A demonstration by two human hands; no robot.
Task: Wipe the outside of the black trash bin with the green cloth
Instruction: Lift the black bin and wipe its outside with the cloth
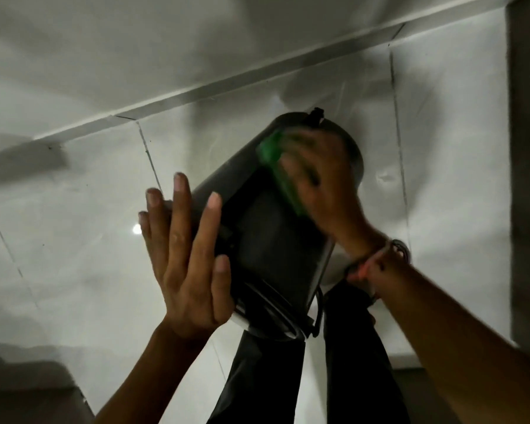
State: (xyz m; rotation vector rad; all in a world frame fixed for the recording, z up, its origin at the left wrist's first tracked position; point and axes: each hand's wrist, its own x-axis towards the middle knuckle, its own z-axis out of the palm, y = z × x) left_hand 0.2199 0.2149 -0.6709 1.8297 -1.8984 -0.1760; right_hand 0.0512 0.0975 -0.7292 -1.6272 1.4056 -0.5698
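Note:
The black trash bin [270, 240] is tilted away from me, its far end pointing toward the wall and its near end close to my legs. My left hand [185, 255] lies flat against the bin's left side, fingers spread, steadying it. My right hand [322, 182] presses the green cloth [277, 166] onto the upper part of the bin's side; hand and cloth are motion-blurred. Most of the cloth is hidden under my palm. A band and a watch sit on my right wrist.
A glossy white tiled floor [74, 224] lies under the bin, meeting a white wall with a skirting strip [227, 84] behind it. My dark trouser legs [288, 377] stand just below the bin. A dark vertical edge [527, 179] runs along the right.

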